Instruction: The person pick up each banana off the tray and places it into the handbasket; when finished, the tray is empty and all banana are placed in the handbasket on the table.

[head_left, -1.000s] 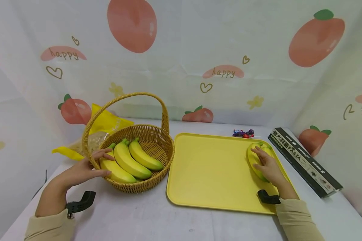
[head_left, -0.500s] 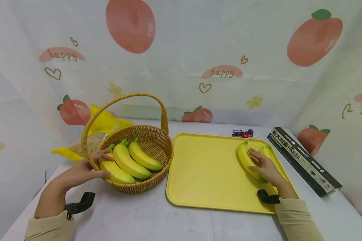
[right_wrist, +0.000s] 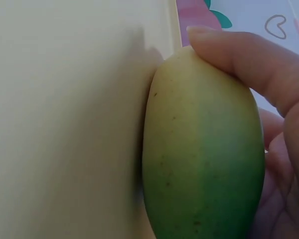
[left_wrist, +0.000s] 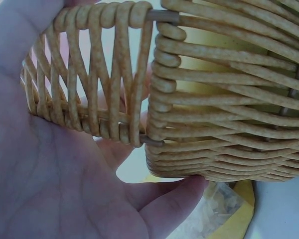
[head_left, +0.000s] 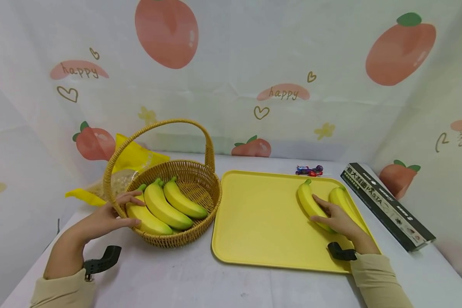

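Observation:
A wicker basket [head_left: 194, 188] with a tall handle holds three yellow bananas [head_left: 165, 205]. My left hand [head_left: 108, 216] grips its left rim where the handle joins. In the left wrist view my palm [left_wrist: 40, 164] lies against the weave [left_wrist: 219, 99], with fingers behind it. On the yellow tray [head_left: 262, 218] lie two bananas. My right hand [head_left: 333, 218] grips the left banana [head_left: 308, 201] near its lower end. The other banana [head_left: 342, 201] lies just to its right, untouched. In the right wrist view my fingers [right_wrist: 239, 55] curl round the greenish banana [right_wrist: 204, 149] on the tray [right_wrist: 65, 124].
A long black pasta box [head_left: 386, 205] lies right of the tray. Small wrapped candies [head_left: 309, 170] sit behind the tray. A yellow snack bag [head_left: 127, 164] lies behind the basket. Printed fabric walls close in the back and both sides.
My right hand has moved one banana leftward on the tray, away from the second banana, which now shows fully. The left hand and basket have not moved.

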{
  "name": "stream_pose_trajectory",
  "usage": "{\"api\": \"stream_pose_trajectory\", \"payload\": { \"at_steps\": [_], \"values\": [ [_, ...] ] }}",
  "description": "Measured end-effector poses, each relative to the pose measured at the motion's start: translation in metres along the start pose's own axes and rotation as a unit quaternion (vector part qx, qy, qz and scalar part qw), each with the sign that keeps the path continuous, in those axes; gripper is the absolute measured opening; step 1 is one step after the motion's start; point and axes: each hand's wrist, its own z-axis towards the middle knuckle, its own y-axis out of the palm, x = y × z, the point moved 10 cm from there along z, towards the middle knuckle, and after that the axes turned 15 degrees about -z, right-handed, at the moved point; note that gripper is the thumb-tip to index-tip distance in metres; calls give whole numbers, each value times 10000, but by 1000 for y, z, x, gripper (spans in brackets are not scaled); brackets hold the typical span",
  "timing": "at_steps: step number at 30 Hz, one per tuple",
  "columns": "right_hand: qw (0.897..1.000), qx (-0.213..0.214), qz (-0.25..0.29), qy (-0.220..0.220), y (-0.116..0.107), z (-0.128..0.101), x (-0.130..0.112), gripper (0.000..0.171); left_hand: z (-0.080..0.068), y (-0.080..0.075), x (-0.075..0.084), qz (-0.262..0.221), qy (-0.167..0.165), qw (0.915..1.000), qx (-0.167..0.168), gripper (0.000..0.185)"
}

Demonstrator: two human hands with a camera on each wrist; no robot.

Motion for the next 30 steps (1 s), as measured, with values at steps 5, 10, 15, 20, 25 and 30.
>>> {"api": "stream_pose_trajectory", "payload": {
  "at_steps": [5,10,15,20,25,30],
  "values": [
    [9999,52,-123,-72,-2,1,-5,72,0,0,0,51,28,10000,-9,38],
    [9995,128,-275,-101,-5,3,-11,70,-1,0,0,115,84,9999,5,36],
    [9995,134,-229,-180,-8,4,-18,67,1,0,-1,72,65,10000,-21,36],
    [9996,43,-93,-275,-10,4,-27,67,1,-1,0,90,35,10000,-19,36],
    [9990,-32,25,-434,-10,5,-39,66,1,-1,0,34,22,10000,-25,36],
    [9985,-112,13,-528,-9,7,-48,66,1,0,-1,-4,37,10000,-29,35]
  ]
}}
